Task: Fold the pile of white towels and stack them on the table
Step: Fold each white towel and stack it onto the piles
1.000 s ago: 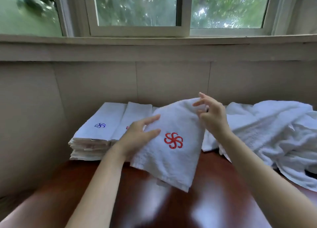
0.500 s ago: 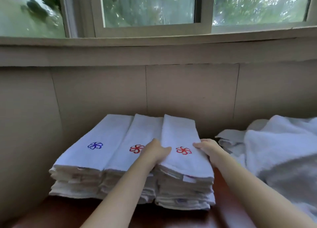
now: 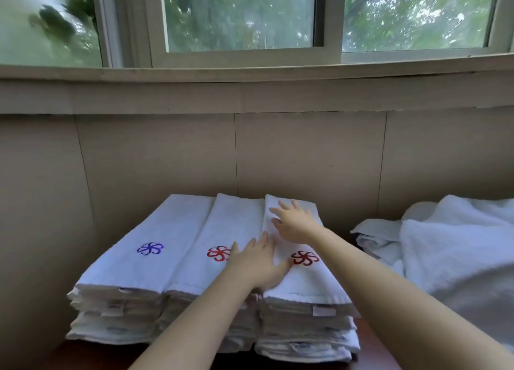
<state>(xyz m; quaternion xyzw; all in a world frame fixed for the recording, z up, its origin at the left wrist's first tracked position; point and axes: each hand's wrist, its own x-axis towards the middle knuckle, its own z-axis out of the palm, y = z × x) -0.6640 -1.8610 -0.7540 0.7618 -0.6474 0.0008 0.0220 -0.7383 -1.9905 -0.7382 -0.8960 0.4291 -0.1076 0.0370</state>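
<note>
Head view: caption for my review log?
Left hand and right hand rest flat on the red-logo towel topping the rightmost folded stack; unfolded towels lie to the right.

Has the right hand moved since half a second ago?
Yes. The right hand has slid toward the wall: it was beside the red logo on the right-hand stack and now lies flat beyond it.

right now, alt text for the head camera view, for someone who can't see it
Two bare hands lie flat on folded white towels: the right hand on the right stack of three, the left hand nearer, over its seam with the middle stack. An unfolded towel pile lies to the right, below a window.
</note>
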